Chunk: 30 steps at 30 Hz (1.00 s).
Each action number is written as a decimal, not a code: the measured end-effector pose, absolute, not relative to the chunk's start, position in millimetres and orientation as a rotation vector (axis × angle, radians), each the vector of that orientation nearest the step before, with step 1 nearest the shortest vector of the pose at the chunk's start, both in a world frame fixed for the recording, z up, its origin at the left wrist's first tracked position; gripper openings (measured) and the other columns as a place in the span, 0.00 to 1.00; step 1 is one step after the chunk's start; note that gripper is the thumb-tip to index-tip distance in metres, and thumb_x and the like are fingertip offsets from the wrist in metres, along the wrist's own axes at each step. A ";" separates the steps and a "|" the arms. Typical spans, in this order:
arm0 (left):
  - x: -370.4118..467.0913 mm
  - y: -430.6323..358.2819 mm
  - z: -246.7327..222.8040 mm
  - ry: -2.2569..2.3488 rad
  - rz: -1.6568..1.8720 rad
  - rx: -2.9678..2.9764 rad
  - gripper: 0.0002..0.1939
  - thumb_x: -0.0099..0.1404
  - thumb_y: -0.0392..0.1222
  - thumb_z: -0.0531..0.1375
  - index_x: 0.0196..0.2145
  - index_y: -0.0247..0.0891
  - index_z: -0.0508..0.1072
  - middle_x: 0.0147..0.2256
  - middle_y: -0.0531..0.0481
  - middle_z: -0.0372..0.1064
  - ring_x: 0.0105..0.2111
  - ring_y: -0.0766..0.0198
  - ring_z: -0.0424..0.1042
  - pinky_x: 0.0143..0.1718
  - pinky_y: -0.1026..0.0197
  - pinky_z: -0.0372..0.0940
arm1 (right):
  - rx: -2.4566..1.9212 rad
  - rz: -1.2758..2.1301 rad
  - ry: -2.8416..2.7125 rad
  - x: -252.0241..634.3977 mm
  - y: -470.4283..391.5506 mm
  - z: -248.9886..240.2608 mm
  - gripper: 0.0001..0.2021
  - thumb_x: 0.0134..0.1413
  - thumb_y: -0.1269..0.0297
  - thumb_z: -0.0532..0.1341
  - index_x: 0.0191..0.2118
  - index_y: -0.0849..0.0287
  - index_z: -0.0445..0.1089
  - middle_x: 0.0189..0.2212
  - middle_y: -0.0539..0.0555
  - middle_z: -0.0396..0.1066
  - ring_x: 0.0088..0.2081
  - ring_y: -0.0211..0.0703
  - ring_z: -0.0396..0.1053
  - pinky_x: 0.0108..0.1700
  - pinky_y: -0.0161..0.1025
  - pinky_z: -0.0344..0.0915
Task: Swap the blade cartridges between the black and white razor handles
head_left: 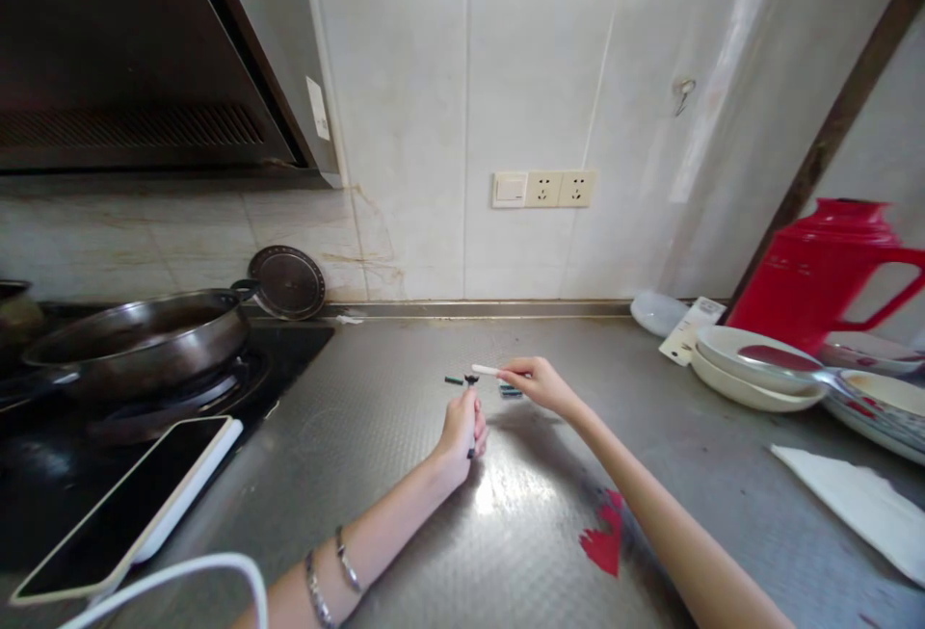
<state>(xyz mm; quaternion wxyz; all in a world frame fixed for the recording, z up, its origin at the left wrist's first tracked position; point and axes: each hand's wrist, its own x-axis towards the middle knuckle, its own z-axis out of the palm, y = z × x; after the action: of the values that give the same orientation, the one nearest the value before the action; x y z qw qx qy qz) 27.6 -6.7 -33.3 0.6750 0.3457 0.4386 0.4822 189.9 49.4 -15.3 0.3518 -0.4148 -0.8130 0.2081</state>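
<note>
My left hand [462, 427] is closed in a fist around a dark-handled razor [471, 380], held upright with its small T-shaped head above the fingers. My right hand [536, 384] pinches a thin white stick [485, 370]. The stick's far end is close to the razor head; whether they touch I cannot tell. On the steel counter just left of the razor lies a short dark green strip [454, 380]. Several similar small dark green pieces [511, 390] lie under my right hand, partly hidden by it.
Left are a pan [145, 335] on the black stove and a phone [130, 504] with a white cable [195, 563]. Torn red paper [605, 537] lies near my right forearm. Right stand stacked bowls [752, 388], a red thermos [816, 268] and a white napkin [853, 499].
</note>
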 end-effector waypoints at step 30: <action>29.1 -11.8 -29.9 1.037 1.119 0.826 0.14 0.60 0.49 0.48 0.21 0.41 0.54 0.07 0.63 0.44 0.05 0.73 0.43 0.09 0.69 0.37 | -1.080 0.421 -2.093 181.6 43.7 -18.4 0.19 0.57 0.54 0.53 0.27 0.62 0.74 0.22 0.52 0.67 0.26 0.37 0.62 0.30 0.33 0.55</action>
<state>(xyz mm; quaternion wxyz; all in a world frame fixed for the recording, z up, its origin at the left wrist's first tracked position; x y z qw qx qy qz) 29.1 -11.8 -29.9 0.6467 0.3632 0.4561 0.4919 181.6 43.7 -18.4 0.3656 -0.4202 -0.8142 0.1636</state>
